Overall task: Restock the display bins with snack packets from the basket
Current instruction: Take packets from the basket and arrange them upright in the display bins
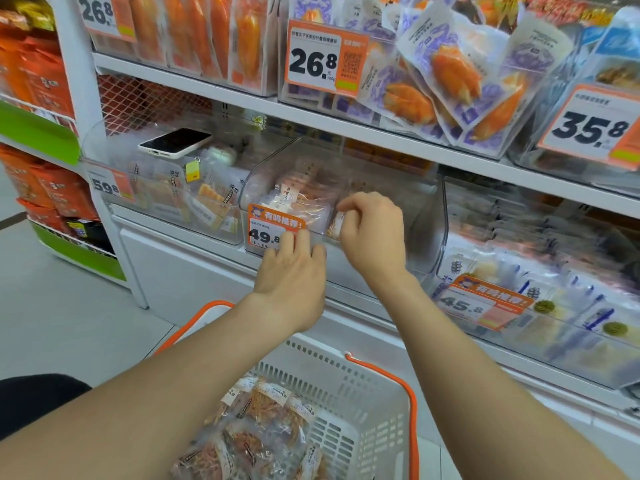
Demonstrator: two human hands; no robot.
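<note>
Stocking stood mid-placement: right hand (372, 233) curled round a packet (337, 226) at the front rim of the bin (258, 174), left hand (294, 282) flat-fingered on its face alongside; next, probably, release inward, then reach to the basket (346, 374) below both hands.

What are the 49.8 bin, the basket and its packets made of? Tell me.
Bin: clear, glossy hard plastic, possibly acrylic; the contents show through.
Basket: matte white moulded plastic, judging by its slotted walls.
Packets: thin clear film, crinkled and shiny.
</note>
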